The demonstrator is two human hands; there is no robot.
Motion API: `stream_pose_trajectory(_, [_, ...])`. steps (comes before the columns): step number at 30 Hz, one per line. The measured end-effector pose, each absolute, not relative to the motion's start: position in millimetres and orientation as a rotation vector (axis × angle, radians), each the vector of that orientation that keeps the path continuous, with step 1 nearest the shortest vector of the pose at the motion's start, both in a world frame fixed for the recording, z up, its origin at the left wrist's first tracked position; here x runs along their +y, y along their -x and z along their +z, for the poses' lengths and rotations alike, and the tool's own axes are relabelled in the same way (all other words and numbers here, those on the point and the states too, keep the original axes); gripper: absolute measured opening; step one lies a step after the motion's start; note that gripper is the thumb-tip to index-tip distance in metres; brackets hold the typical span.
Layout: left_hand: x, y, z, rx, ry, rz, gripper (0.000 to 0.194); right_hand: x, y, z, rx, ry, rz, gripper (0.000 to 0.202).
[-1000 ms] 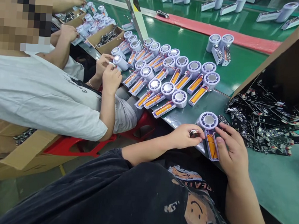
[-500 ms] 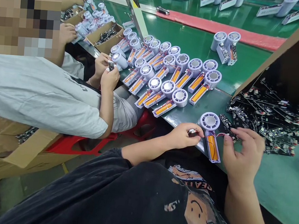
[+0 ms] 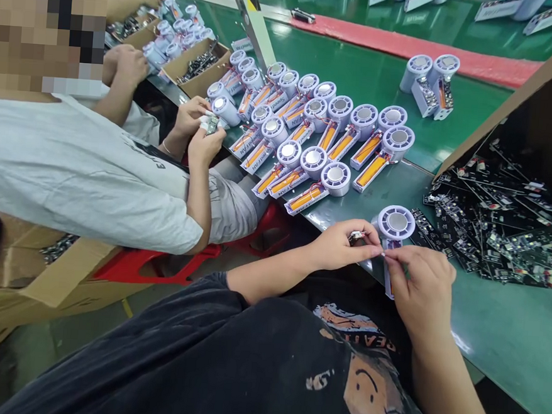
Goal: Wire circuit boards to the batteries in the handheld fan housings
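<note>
A lilac handheld fan (image 3: 396,222) lies at the table's edge, its round head away from me. My right hand (image 3: 424,283) covers much of its handle. In the closed fingers of my left hand (image 3: 342,244) is a small circuit board (image 3: 356,236); only its end with a white part shows. The fingertips of my right hand pinch a small wire connector (image 3: 383,254) and meet my left fingertips above the handle. Whether connector and board touch is hidden by the fingers.
Several fans with orange batteries (image 3: 372,171) stand to the left. Two more fans (image 3: 426,85) stand farther back. Loose circuit boards (image 3: 487,228) spill from a cardboard box (image 3: 525,92) at the right. A co-worker's hands (image 3: 201,126) handle parts at the left.
My right hand has moved left from beside the fan, bringing the wire end to my left fingertips. The handle and its orange battery are now mostly covered.
</note>
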State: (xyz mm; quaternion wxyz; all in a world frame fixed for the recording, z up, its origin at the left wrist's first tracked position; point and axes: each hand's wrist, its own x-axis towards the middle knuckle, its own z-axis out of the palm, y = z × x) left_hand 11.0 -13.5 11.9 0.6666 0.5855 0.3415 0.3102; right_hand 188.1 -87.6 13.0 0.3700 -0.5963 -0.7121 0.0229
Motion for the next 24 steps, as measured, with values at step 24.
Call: stream_pose_trajectory(24, [-18.9,-15.6,25.6,0.691,-0.948,0.402,0.022,-81.0,-186.9,10.2,-1.677,1.535,0.166,0.014])
